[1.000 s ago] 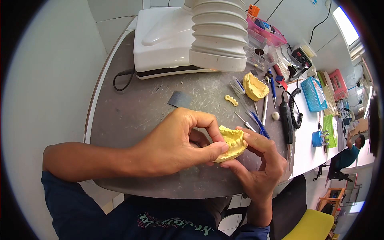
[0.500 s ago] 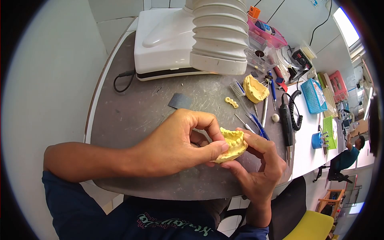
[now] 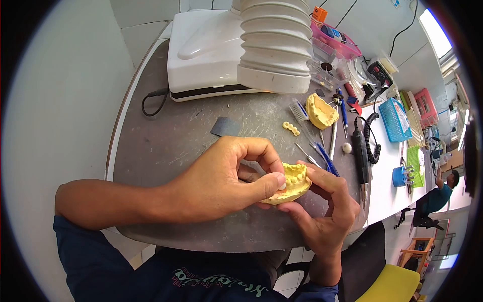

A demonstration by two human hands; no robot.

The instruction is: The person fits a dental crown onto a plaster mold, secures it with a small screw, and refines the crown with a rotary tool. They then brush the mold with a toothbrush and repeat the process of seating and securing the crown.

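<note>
A yellow plaster dental model [image 3: 297,187] is held over the near part of the bench, its row of teeth facing up. My right hand [image 3: 332,201] grips its right side, the index finger on the teeth and the thumb under the base. My left hand [image 3: 246,176] is closed in a pinch at the model's left side. Against its thumb tip shows a small white tooth-like piece [image 3: 283,186], partly covered. The left part of the model is hidden behind the left fingers.
Beyond the hands lie grey sandpaper [image 3: 226,127], a tooth-coloured dental bridge [image 3: 291,129], a second plaster model [image 3: 321,111], a brush [image 3: 299,110] and a black handpiece [image 3: 360,156]. A white ribbed suction hose [image 3: 274,45] hangs above. Another person [image 3: 436,201] is at far right.
My left thumb and index finger have shifted slightly up and left on the model, and the small white piece now shows beside the thumb. My right hand keeps its grip.
</note>
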